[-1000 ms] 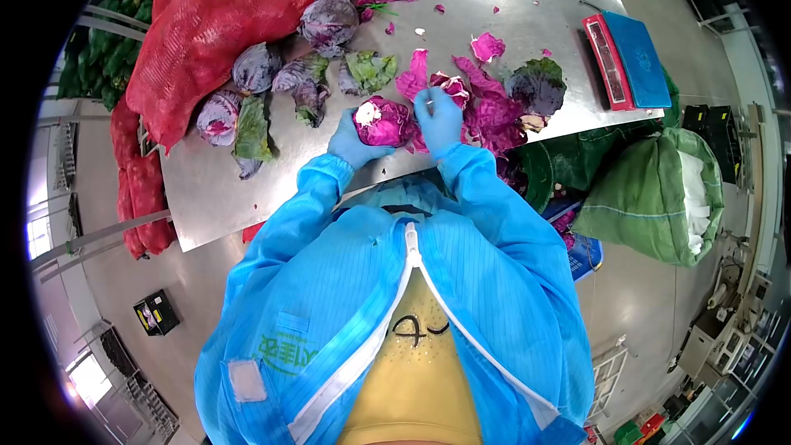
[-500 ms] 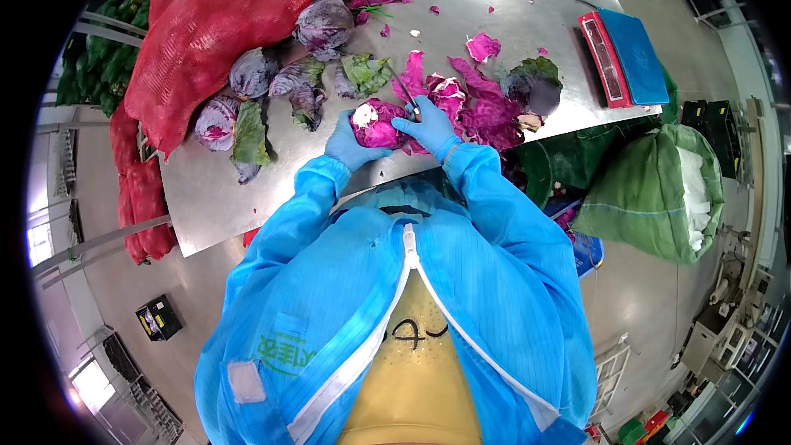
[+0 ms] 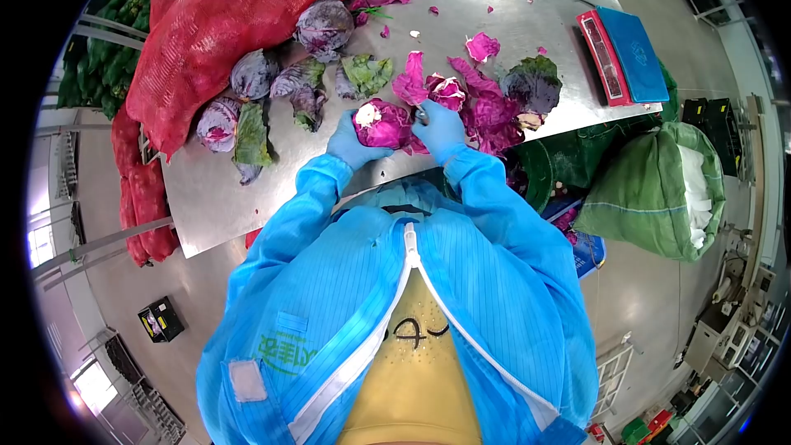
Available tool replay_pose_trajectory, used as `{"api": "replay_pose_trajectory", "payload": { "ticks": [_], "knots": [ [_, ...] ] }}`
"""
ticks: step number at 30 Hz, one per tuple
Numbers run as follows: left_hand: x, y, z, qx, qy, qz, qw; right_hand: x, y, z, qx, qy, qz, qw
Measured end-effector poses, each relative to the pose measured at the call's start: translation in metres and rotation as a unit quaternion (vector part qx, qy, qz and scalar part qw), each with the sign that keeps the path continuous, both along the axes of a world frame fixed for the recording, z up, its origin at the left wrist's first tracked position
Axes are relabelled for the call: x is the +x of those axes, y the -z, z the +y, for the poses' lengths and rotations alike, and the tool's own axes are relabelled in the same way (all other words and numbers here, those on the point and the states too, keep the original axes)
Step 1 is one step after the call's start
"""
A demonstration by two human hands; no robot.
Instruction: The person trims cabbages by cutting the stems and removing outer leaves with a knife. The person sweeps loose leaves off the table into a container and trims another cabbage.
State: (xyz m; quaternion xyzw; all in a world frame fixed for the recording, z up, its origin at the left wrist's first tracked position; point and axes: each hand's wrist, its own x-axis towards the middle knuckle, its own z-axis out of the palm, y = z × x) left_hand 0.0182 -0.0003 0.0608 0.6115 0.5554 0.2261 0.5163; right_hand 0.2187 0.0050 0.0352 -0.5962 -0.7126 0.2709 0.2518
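My left hand (image 3: 349,145), in a blue glove, is closed around the left side of a peeled red cabbage (image 3: 386,126). The cabbage's pale cut stem end shows at its upper left. Just right of the cabbage, my gloved right hand (image 3: 442,129) has its fingers curled on a knife (image 3: 422,117). Only a short part of the knife shows; its blade cannot be made out now. Loose purple leaves (image 3: 489,118) lie beside my right hand, and one upright leaf (image 3: 409,81) stands behind its fingertips.
Whole cabbages (image 3: 325,26) and green-purple outer leaves (image 3: 251,133) lie at left on the metal table (image 3: 272,188), before a red mesh sack (image 3: 231,25). A red-and-blue box-shaped device (image 3: 630,56) is at the right. A green sack (image 3: 630,206) stands beyond the table edge.
My right hand has shifted right, off the cabbage's top, and turned. The knife's blade, visible before pointing up and left, is no longer seen. The left hand still holds the cabbage.
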Motion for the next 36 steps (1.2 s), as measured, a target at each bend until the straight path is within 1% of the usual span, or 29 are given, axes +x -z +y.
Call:
{"api": "replay_pose_trajectory", "payload": {
  "ticks": [2,3,4,6,7,8,10,11,12,14,15,16,18,19,21,22,23,24,25,26,28,29,30,31,32,33,34,35,36],
  "knots": [
    [-0.01,0.03,-0.002,0.047,-0.065,0.041,0.996,0.007,0.021,-0.008,-0.078,0.125,0.044,0.988],
    [-0.012,0.03,0.0,0.028,-0.064,0.026,0.997,0.007,0.022,-0.012,-0.077,0.139,0.107,0.981],
    [-0.012,0.032,-0.001,0.025,-0.064,0.026,0.997,0.007,0.025,-0.016,-0.08,0.14,0.107,0.981],
    [-0.011,0.032,-0.003,0.04,-0.06,-0.017,0.997,0.003,0.015,-0.023,-0.061,0.215,0.24,0.945],
    [-0.011,0.035,-0.002,0.05,-0.059,0.004,0.997,0.002,0.0,-0.02,-0.137,0.196,0.24,0.941],
    [-0.012,0.039,-0.002,0.049,-0.058,0.005,0.997,-0.004,0.004,-0.018,-0.138,0.196,0.241,0.94],
    [-0.013,0.043,0.001,0.042,-0.057,-0.001,0.997,-0.021,0.0,-0.013,-0.012,0.119,0.157,0.98],
    [-0.013,0.044,0.002,0.043,-0.055,-0.001,0.998,-0.019,-0.004,-0.013,-0.098,0.081,0.115,0.985],
    [-0.014,0.043,0.001,0.047,-0.057,-0.005,0.997,-0.018,0.0,-0.011,-0.097,0.082,0.116,0.985],
    [-0.015,0.043,0.0,0.05,-0.06,-0.008,0.997,-0.019,0.017,-0.008,-0.134,0.04,0.201,0.969],
    [-0.015,0.043,0.0,0.06,-0.06,-0.013,0.996,-0.021,0.021,-0.011,-0.064,0.042,0.225,0.971],
    [-0.015,0.044,-0.002,0.069,-0.061,-0.018,0.996,-0.02,0.026,-0.013,-0.066,0.041,0.225,0.971],
    [-0.015,0.042,-0.002,0.046,-0.068,-0.031,0.996,-0.017,0.032,-0.016,0.015,0.038,0.162,0.986],
    [-0.015,0.04,-0.002,0.025,-0.073,-0.044,0.996,-0.015,0.033,-0.02,0.014,0.038,0.162,0.986],
    [-0.016,0.035,-0.003,0.022,-0.094,-0.033,0.995,-0.01,0.035,-0.027,0.093,0.039,0.051,0.994],
    [-0.018,0.033,-0.004,0.02,-0.115,-0.022,0.993,-0.006,0.038,-0.032,0.093,0.038,0.053,0.994],
    [-0.021,0.035,-0.003,0.021,-0.116,-0.021,0.993,-0.001,0.042,-0.037,0.033,0.126,0.121,0.984],
    [-0.026,0.04,0.002,-0.039,-0.136,-0.103,0.985,0.002,0.046,-0.036,-0.025,0.212,0.187,0.959],
    [-0.03,0.045,0.003,-0.103,-0.154,-0.184,0.965,-0.001,0.05,-0.037,0.049,0.206,0.18,0.961],
    [-0.036,0.05,0.002,-0.107,-0.155,-0.181,0.965,-0.001,0.056,-0.039,0.044,0.207,0.18,0.961],
    [-0.038,0.049,0.002,-0.168,-0.142,-0.202,0.954,0.001,0.046,-0.035,0.02,0.208,0.175,0.962],
    [-0.037,0.047,-0.004,-0.2,-0.147,-0.243,0.938,0.006,0.042,-0.031,-0.004,0.221,0.167,0.961],
    [-0.039,0.053,-0.009,-0.199,-0.148,-0.243,0.938,0.011,0.043,-0.029,-0.004,0.22,0.167,0.961],
    [-0.044,0.067,-0.016,-0.255,-0.153,-0.382,0.875,0.018,0.045,-0.026,0.006,0.245,0.197,0.949],
    [-0.048,0.081,-0.022,-0.304,-0.156,-0.51,0.79,0.024,0.047,-0.024,0.014,0.269,0.227,0.936],
    [-0.051,0.092,-0.027,-0.305,-0.137,-0.575,0.747,0.032,0.045,-0.022,0.028,0.286,0.22,0.932],
    [-0.05,0.084,-0.028,-0.304,-0.14,-0.575,0.747,0.04,0.042,-0.02,0.055,0.29,0.203,0.934],
    [-0.047,0.076,-0.028,-0.349,-0.046,-0.66,0.664,0.048,0.038,-0.019,0.044,0.301,0.18,0.935],
    [-0.041,0.065,-0.027,-0.383,0.051,-0.729,0.565,0.054,0.033,-0.016,0.035,0.31,0.159,0.937]
  ]
}}
